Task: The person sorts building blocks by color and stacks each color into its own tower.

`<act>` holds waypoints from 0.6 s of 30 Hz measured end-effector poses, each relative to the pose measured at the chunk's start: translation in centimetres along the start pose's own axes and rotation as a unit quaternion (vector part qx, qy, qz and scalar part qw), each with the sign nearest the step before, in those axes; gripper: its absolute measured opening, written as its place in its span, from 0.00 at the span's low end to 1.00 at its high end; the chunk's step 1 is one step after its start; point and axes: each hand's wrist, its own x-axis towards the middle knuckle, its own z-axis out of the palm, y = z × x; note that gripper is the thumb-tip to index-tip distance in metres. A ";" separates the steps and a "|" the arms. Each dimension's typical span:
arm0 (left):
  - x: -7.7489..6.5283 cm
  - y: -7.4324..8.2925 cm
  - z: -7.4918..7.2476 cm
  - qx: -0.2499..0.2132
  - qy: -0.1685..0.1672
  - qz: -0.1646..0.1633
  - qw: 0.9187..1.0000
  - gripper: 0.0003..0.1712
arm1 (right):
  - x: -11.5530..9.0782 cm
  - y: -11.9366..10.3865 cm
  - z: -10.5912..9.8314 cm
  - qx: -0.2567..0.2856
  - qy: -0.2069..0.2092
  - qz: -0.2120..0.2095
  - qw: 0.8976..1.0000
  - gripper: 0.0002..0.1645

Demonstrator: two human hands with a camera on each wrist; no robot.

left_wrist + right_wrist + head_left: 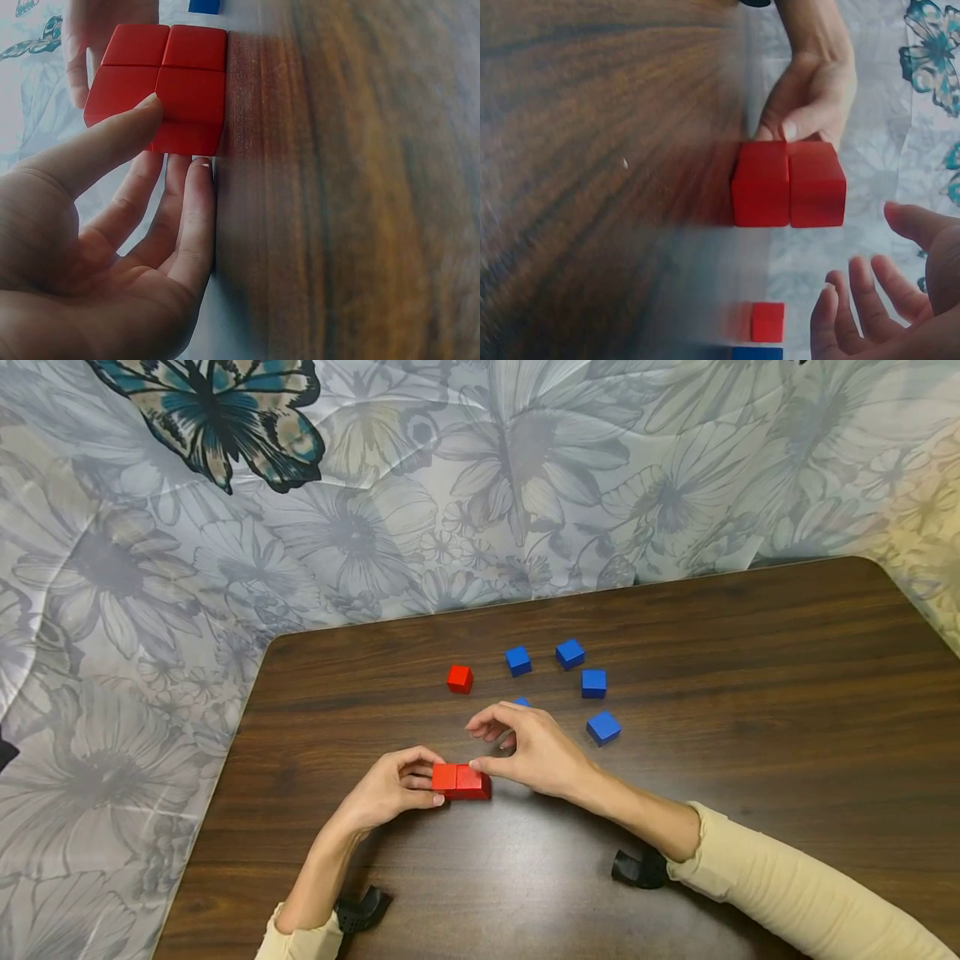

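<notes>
Red cubes (pixel 471 783) stand on the table, two on top of two, their faces pressed close together. My left hand (pixel 390 791) holds the left end of this stack. In the left wrist view, its thumb (pixel 124 135) lies across the near face, and the other fingers reach behind the left end. Beside the stack's right end hovers my right hand (pixel 536 749), fingers apart and loosely bent. The right wrist view shows a gap between the right thumb (pixel 915 223) and the red stack (pixel 789 187). Nothing is held in the right hand.
A lone red cube (pixel 460 679) lies farther back on the brown table (pixel 750 693). Several blue cubes (pixel 593 683) are scattered behind and right of the right hand, one (pixel 521 702) partly hidden by it. A flowered cloth (pixel 525 485) hangs behind the table.
</notes>
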 end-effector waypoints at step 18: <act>0.1 -0.3 -0.2 0.011 0.000 0.002 1.000 0.23 | 3.1 1.0 -1.7 -0.029 0.034 0.002 0.999 0.22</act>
